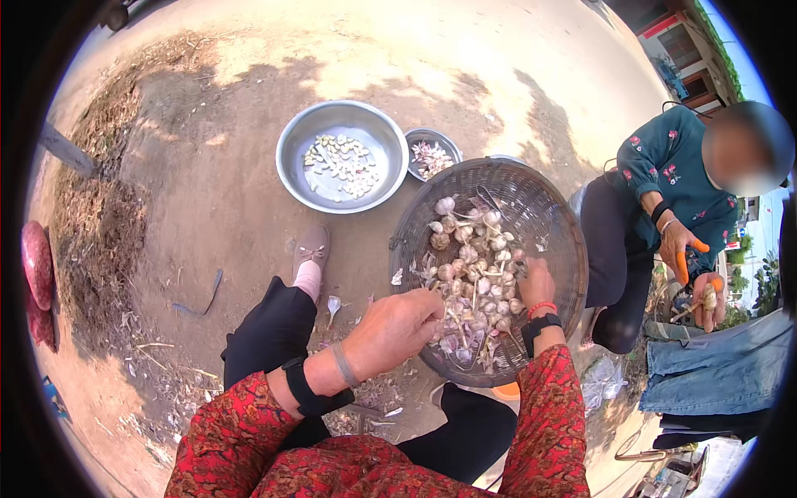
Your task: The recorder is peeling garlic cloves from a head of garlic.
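Note:
A round woven basket (560, 211) holds a heap of garlic bulbs (468, 252) and loose papery skins (461, 342). My left hand (398, 324) hovers at the basket's near left rim, fingers curled; whether anything is pinched in them is hidden. Inside the basket, my right hand (537, 286) reaches down at the right side of the heap. Its fingertips are out of sight, so I cannot see what they touch. A metal tool handle (487, 197) lies at the far edge of the bulbs.
Peeled cloves lie in a large metal basin (289, 180); a smaller metal bowl (457, 149) holds unpeeled pinkish cloves. At right sits a person (679, 155) with orange finger covers, a garlic bulb (708, 297) in one hand. Jeans (710, 367) hang nearby. One bulb (334, 305) lies on the ground.

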Tool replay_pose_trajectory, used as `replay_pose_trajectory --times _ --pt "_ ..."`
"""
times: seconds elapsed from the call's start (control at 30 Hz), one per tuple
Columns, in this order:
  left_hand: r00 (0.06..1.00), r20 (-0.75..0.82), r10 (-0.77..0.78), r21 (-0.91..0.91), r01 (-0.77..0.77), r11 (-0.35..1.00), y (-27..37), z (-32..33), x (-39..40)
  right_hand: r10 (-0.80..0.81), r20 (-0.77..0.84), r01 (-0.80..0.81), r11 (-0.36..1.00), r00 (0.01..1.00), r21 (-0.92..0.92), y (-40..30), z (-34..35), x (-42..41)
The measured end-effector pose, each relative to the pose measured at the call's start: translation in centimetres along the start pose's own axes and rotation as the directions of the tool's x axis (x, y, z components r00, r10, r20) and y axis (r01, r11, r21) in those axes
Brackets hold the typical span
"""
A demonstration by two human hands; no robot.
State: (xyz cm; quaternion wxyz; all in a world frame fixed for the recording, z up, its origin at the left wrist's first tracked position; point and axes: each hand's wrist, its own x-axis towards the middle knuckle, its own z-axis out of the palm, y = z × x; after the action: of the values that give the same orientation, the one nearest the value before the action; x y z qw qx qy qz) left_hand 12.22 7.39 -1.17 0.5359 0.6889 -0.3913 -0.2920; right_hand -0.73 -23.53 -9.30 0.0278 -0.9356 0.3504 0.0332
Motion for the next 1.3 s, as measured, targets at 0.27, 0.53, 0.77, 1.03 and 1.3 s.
replay_pose_trajectory --times 0.27,0.53,0.77,1.03,1.3 --pt "0.999 0.05 0.016 0.08 -0.02 0.997 -0.5 0.9 0.0 0.172 -0.019 -0.165 0.967 0.985 0.192 0.7 -1.1 -2.5" --pt "0.974 0.103 0.204 0.132 -0.217 0.967 1.8 3.1 0.7 -0.152 0.349 -0.338 0.097 0.925 0.936 -7.2 -7.3 -10.9" --pt "0.95 0.165 0.265 0.087 -0.282 0.955 1.8 5.2 1.5 -0.255 0.403 -0.445 -0.14 0.879 0.884 -7.5 -5.6 -13.9" --pt "0.992 0.083 -0.1 -0.354 0.123 0.927 0.3 7.2 3.3 -0.297 0.287 -0.355 -0.206 0.911 0.912 -6.5 -5.6 -12.8" --pt "0.997 0.034 -0.063 -0.085 0.065 0.994 0.2 9.1 4.4 -0.22 0.274 -0.341 -0.38 0.936 0.86 -5.9 -2.5 -12.8"
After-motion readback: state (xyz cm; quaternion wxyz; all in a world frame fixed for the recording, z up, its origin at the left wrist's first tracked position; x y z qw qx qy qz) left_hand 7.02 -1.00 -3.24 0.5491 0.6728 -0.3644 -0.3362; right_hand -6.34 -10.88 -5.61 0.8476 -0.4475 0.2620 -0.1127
